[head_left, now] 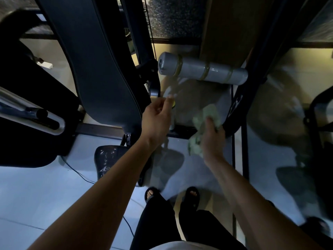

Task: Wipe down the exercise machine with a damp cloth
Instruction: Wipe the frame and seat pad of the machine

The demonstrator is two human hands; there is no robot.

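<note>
A long, smooth black padded backrest [100, 65] with stitched edges is seen running diagonally through the exercise machine [144, 73], beside a grey cylindrical roller [203, 71] wrapped in glossy film and taped in bands. A crumpled pale green cloth [207, 120] is gripped by the right hand [212, 136], whose fingers are curled round it, close to a curved black bar [232, 112] of the frame; contact with the bar cannot be told. The left hand [156, 120] is stretched forward with the arm nearly straight, its fingertips held at a small yellow knob [173, 104]; whether the knob is pinched cannot be told. A glossy pale floor [36, 195] lies below.
</note>
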